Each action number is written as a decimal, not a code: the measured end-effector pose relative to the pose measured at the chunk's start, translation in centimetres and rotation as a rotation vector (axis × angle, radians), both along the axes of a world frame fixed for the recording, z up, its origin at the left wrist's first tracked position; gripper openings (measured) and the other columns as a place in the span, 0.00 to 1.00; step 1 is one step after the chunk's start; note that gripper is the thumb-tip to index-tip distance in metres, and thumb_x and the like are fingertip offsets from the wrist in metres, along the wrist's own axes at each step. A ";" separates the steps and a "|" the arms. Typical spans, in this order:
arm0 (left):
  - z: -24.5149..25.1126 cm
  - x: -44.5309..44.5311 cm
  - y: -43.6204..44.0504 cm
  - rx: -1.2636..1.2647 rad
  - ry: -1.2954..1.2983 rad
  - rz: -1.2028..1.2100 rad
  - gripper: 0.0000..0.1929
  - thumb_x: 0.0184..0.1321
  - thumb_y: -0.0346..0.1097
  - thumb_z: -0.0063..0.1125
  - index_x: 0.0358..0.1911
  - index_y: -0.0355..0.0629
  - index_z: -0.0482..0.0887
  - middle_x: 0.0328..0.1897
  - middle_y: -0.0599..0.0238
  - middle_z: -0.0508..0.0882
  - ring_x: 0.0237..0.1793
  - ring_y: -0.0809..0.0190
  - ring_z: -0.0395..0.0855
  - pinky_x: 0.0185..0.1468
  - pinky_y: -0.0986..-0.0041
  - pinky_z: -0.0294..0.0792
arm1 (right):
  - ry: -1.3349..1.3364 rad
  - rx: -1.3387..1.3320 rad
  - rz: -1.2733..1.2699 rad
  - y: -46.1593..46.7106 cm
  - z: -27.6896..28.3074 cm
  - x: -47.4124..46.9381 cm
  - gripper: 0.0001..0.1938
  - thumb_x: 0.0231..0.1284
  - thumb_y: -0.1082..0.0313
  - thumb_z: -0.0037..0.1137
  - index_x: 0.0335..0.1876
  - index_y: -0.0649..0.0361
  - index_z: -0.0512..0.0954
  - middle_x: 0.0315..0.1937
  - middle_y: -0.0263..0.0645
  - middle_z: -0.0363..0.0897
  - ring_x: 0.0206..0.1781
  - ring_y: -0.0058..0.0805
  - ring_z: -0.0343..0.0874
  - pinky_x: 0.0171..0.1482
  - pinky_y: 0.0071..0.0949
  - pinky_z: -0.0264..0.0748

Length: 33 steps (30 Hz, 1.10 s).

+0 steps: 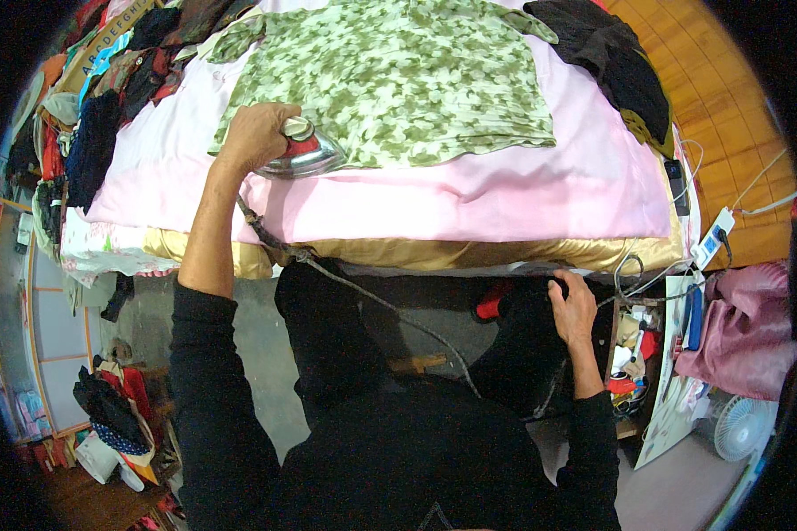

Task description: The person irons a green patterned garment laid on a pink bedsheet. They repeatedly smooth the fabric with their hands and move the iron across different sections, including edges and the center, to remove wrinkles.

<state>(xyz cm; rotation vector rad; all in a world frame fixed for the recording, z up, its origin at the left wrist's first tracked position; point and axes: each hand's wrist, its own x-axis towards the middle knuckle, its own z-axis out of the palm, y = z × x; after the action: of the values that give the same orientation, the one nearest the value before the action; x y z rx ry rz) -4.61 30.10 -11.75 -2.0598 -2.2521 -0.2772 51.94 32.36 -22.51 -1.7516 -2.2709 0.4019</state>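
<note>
A green camouflage-patterned garment (398, 86) lies spread on a pink cloth (398, 206) that covers a padded surface. My left hand (256, 136) is closed around the handle of an electric iron (309, 156), whose metal base rests at the garment's near left corner. The iron's cord (385, 302) hangs from the surface's near edge and runs across my lap. My right hand (573, 305) rests near my knee, just below the near edge at the right, with its fingers partly bent; nothing shows in it.
Piled clothes (96, 139) line the left side, and dark garments (611, 66) lie at the far right. A power strip (714, 239) with cables sits at the right corner. Below it are a pink cloth (737, 325) and a small fan (744, 428).
</note>
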 end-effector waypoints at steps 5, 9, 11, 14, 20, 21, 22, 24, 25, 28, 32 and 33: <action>0.0 0.7 0.0 -0.026 0.070 0.028 0.18 0.49 0.29 0.62 0.46 0.50 0.89 0.39 0.52 0.90 0.43 0.44 0.89 0.47 0.52 0.76 | -0.002 0.011 0.006 0.0 0.0 -0.1 0.17 0.66 0.55 0.59 0.54 0.53 0.82 0.53 0.45 0.84 0.57 0.50 0.81 0.59 0.47 0.74; -0.1 0.9 0.1 -0.019 0.062 0.040 0.14 0.49 0.32 0.66 0.42 0.49 0.86 0.41 0.51 0.89 0.44 0.43 0.87 0.48 0.55 0.77 | -0.008 0.043 0.023 0.1 -0.3 -0.1 0.17 0.66 0.55 0.59 0.55 0.53 0.82 0.53 0.45 0.84 0.56 0.49 0.81 0.57 0.47 0.75; -0.4 1.0 0.0 0.027 0.034 0.016 0.13 0.49 0.32 0.67 0.41 0.48 0.86 0.41 0.51 0.89 0.44 0.43 0.87 0.47 0.54 0.77 | -0.017 0.024 0.014 0.1 -0.1 -0.3 0.17 0.66 0.55 0.59 0.55 0.53 0.82 0.53 0.45 0.84 0.56 0.49 0.81 0.58 0.48 0.75; 0.0 2.0 -0.2 0.034 0.048 0.026 0.13 0.49 0.32 0.66 0.41 0.48 0.86 0.41 0.53 0.89 0.45 0.44 0.88 0.47 0.53 0.77 | -0.027 0.014 0.002 0.0 0.0 -0.3 0.17 0.66 0.55 0.59 0.55 0.53 0.82 0.54 0.44 0.84 0.57 0.49 0.81 0.58 0.48 0.74; 0.0 2.1 -0.3 -0.041 0.054 0.039 0.18 0.51 0.32 0.64 0.48 0.53 0.90 0.39 0.54 0.91 0.42 0.45 0.88 0.48 0.52 0.74 | -0.038 0.010 0.011 -0.2 0.8 -1.3 0.17 0.67 0.56 0.58 0.55 0.56 0.81 0.54 0.46 0.83 0.58 0.50 0.81 0.60 0.45 0.75; -0.1 2.1 -0.3 -0.009 0.054 0.029 0.16 0.50 0.32 0.65 0.45 0.51 0.89 0.40 0.55 0.90 0.42 0.45 0.88 0.47 0.53 0.75 | -0.047 -0.004 0.008 -0.3 1.2 -1.7 0.17 0.67 0.56 0.57 0.55 0.58 0.81 0.55 0.47 0.83 0.58 0.51 0.81 0.60 0.43 0.75; -0.4 2.2 -0.4 0.022 0.055 0.019 0.13 0.50 0.32 0.66 0.42 0.49 0.87 0.40 0.55 0.90 0.43 0.45 0.88 0.47 0.53 0.75 | -0.043 -0.001 0.014 -0.2 1.1 -1.7 0.17 0.67 0.56 0.57 0.55 0.58 0.81 0.55 0.47 0.83 0.58 0.51 0.81 0.60 0.43 0.75; -0.6 2.2 -0.4 0.049 0.060 0.009 0.11 0.50 0.34 0.67 0.39 0.47 0.86 0.41 0.56 0.89 0.43 0.44 0.88 0.47 0.53 0.76 | -0.036 0.004 0.024 -0.2 0.9 -1.6 0.17 0.67 0.56 0.57 0.54 0.58 0.81 0.55 0.47 0.83 0.58 0.51 0.81 0.60 0.43 0.75; -0.6 2.3 -0.4 0.044 0.064 0.008 0.11 0.51 0.35 0.68 0.39 0.47 0.86 0.40 0.56 0.89 0.43 0.44 0.87 0.46 0.53 0.75 | -0.041 0.003 0.024 -0.1 0.8 -1.6 0.17 0.67 0.56 0.57 0.54 0.58 0.81 0.55 0.47 0.83 0.58 0.51 0.81 0.60 0.43 0.76; -0.6 2.6 -0.3 0.038 0.077 0.005 0.12 0.52 0.39 0.70 0.38 0.46 0.85 0.38 0.56 0.89 0.42 0.44 0.87 0.45 0.52 0.74 | -0.045 0.007 0.018 -0.1 0.6 -1.6 0.17 0.66 0.56 0.58 0.54 0.57 0.81 0.54 0.46 0.83 0.57 0.51 0.81 0.59 0.45 0.76; -0.8 2.6 -0.6 0.064 0.100 -0.019 0.16 0.52 0.45 0.73 0.39 0.45 0.85 0.38 0.55 0.88 0.41 0.43 0.87 0.44 0.52 0.74 | -0.027 0.020 0.010 0.0 0.3 -1.5 0.17 0.65 0.55 0.59 0.53 0.54 0.83 0.53 0.45 0.84 0.56 0.49 0.82 0.57 0.49 0.76; -1.0 2.3 -0.7 0.073 0.107 -0.032 0.17 0.52 0.47 0.74 0.39 0.45 0.85 0.38 0.55 0.88 0.40 0.43 0.87 0.44 0.52 0.74 | -0.023 0.019 0.010 0.0 0.4 -1.5 0.17 0.65 0.55 0.60 0.53 0.54 0.83 0.54 0.45 0.84 0.56 0.50 0.82 0.57 0.49 0.76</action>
<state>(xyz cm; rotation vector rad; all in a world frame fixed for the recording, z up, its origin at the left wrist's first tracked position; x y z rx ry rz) -2.26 29.40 -12.71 -2.0251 -2.1175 -0.2419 50.43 32.38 -22.09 -1.7456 -2.2925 0.3629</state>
